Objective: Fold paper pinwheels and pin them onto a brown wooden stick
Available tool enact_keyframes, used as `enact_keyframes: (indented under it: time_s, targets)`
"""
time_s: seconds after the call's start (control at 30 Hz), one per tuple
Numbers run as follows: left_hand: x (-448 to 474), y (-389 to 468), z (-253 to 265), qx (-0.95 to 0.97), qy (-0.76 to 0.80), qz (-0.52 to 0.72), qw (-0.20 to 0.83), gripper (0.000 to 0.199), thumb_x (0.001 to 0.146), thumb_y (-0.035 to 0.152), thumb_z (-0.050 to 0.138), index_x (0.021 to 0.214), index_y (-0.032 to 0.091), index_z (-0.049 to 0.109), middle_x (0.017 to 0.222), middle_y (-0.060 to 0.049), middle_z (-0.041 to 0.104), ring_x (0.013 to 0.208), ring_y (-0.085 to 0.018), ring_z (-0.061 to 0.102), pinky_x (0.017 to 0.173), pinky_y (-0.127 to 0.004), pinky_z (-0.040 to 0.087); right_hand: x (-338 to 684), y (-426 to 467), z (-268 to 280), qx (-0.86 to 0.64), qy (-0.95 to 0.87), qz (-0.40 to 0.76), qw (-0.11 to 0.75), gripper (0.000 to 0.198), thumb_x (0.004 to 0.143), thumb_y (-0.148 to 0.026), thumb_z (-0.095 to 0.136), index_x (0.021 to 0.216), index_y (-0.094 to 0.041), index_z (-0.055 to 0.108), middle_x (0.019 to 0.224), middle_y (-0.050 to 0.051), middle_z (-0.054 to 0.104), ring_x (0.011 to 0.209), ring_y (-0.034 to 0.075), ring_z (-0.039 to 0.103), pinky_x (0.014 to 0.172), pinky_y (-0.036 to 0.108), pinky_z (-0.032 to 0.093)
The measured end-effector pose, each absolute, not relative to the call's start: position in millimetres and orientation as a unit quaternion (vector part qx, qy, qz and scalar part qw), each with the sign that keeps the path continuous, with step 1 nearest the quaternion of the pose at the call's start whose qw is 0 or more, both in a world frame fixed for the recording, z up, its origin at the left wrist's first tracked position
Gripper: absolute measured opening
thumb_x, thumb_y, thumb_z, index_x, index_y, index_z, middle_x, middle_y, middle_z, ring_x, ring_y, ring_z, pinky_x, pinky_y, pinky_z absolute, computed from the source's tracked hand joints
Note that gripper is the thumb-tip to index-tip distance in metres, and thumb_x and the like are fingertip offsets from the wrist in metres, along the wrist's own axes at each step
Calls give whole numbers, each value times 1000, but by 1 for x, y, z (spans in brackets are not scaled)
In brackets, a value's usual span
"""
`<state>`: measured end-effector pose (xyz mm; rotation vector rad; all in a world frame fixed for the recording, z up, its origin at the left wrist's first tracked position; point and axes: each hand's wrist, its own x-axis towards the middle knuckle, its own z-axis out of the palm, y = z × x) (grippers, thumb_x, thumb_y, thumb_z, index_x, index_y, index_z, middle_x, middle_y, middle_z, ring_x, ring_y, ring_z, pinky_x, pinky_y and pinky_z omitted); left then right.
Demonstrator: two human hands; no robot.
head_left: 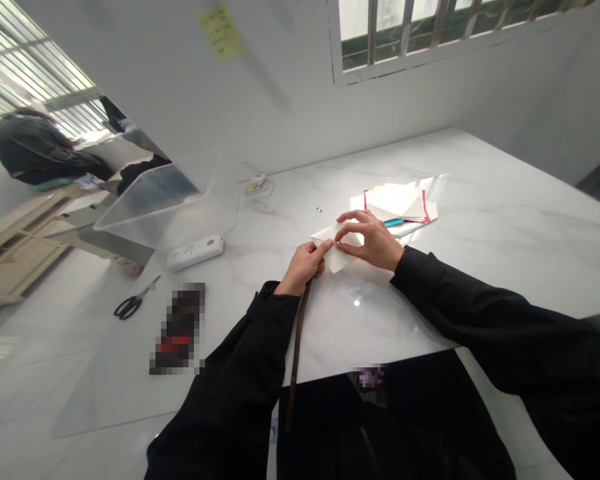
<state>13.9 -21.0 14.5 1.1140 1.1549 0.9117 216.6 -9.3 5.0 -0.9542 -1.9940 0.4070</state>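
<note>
Over the marble-patterned table, my left hand (304,265) grips the left edge of a cream paper envelope (336,261), thumb on top. A dark brown strip (298,333) hangs from below this hand towards my lap; whether the fingers hold it is hidden. My right hand (373,241) pinches a small shiny round piece (338,243) between thumb and index finger, against the envelope near my left thumb. Two similar shiny pieces (318,209) lie just beyond. Behind my right hand is a pile of cream envelopes (395,200) with red edging and a blue piece (394,222).
To the left are scissors (129,307), a blurred-out dark object (180,327), a white device (196,252) and a clear plastic bin (145,210). A white cable (258,181) lies near the wall. A yellow sticky note (222,32) hangs on the wall.
</note>
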Motion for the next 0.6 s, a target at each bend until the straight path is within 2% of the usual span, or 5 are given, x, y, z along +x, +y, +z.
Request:
enact_keyframes:
  time_s: [0.2,0.33,0.47,0.6]
  targets:
    - [14,-19,12,463,494,405,614,44,79,50,85,71,17,57,50,8,36,38,-4,28,40,-21,17,220,-12,25,-389,-754,188,495,6,88,-29,76,93,-27,77,124,7,69,122,29,60,109,51,45]
    - [11,-16,12,430,500,430,616,46,78,47,86,70,19,50,51,10,32,38,-2,25,39,-19,17,231,-3,29,-441,-698,199,528,14,89,-35,74,98,-25,78,118,8,72,113,27,63,91,42,53]
    - [2,-9,15,378,525,498,578,41,80,42,82,71,20,48,51,10,36,38,-3,28,38,-17,22,236,11,6,-494,-740,175,422,11,87,-29,75,94,-22,81,98,7,75,90,23,65,87,39,51]
    - [-7,-2,17,316,536,551,555,38,79,38,79,71,20,46,53,10,39,38,-2,28,37,-16,24,226,33,-15,-490,-800,141,316,8,84,-21,76,90,-21,81,95,7,77,89,25,65,90,39,48]
